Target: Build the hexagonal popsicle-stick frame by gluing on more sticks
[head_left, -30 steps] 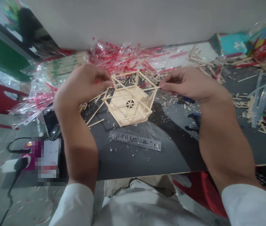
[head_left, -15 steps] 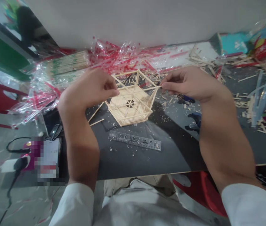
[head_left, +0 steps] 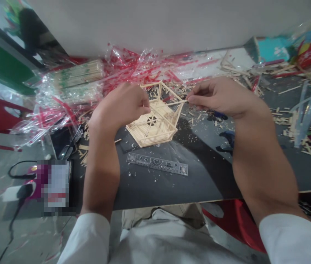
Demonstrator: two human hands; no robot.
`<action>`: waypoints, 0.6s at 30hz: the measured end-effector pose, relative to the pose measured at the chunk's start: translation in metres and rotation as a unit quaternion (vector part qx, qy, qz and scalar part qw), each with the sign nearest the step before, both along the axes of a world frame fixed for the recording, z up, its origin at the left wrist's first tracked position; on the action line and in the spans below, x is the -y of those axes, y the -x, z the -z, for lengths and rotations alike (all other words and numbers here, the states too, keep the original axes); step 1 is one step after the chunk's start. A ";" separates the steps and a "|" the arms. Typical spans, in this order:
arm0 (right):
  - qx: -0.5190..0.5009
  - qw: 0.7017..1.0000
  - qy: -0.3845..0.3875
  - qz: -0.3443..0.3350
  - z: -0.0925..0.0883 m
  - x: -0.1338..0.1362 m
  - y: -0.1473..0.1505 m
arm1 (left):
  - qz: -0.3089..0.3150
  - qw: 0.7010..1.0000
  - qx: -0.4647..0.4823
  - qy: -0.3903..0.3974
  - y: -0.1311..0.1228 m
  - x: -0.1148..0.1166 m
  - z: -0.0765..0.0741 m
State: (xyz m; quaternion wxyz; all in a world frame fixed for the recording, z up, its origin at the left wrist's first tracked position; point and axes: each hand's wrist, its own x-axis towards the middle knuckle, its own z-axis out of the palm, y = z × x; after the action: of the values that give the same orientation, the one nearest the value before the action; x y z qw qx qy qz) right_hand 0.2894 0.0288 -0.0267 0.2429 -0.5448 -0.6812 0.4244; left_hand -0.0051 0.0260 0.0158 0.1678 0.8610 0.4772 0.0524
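Left hand [head_left: 122, 106]: fingers pinched together on the left end of a thin stick [head_left: 169, 104], knuckles over the left rim of the frame [head_left: 155, 128].
Right hand [head_left: 221, 97]: thumb and forefinger closed on the stick's other end, just past the frame's right corner.
Stick: held about level across the top of the frame, hand to hand. It seems to touch the upper rim at the right corner. The contact on the left is hidden behind the fingers.
Frame: a hexagon built of sticks, with a floor of layered sticks and spokes, slanting walls and an open upper rim. It stands on the dark surface [head_left: 199, 176], toward the far edge, between the two hands.
Step in hand: by the look of it, the stick is being laid or tried across the upper rim — both ends are gripped, neither let go.
Next move calls for: both ends kept level and steady, and light pressure only — the rim is slender and would likely give under a push. The stick's ends need to meet the corners squarely.
Around: a clear ruler [head_left: 157, 164] lies just in front of the frame. Offcuts [head_left: 278, 113] are strewn to the right. Crumpled red-printed wrap [head_left: 133, 68] and a bundle [head_left: 78, 73] of fresh sticks lie behind and to the left.
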 end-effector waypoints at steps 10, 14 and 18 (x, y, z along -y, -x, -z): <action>0.010 1.000 -0.002 -0.006 0.004 -0.003 -0.004 | 0.018 1.000 0.008 -0.013 -0.001 0.001 -0.003; 0.009 1.000 -0.012 -0.008 0.004 -0.003 -0.002 | 0.000 1.000 -0.002 -0.011 -0.002 0.002 -0.004; 0.013 1.000 -0.003 -0.006 0.002 -0.002 -0.002 | -0.009 1.000 -0.005 -0.029 -0.002 0.004 -0.006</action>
State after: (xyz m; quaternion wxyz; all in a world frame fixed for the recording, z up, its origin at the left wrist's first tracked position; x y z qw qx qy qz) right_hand 0.2909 0.0307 -0.0287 0.2331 -0.5456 -0.6885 0.4171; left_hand -0.0034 0.0220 0.0221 0.1400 0.8616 0.4837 0.0636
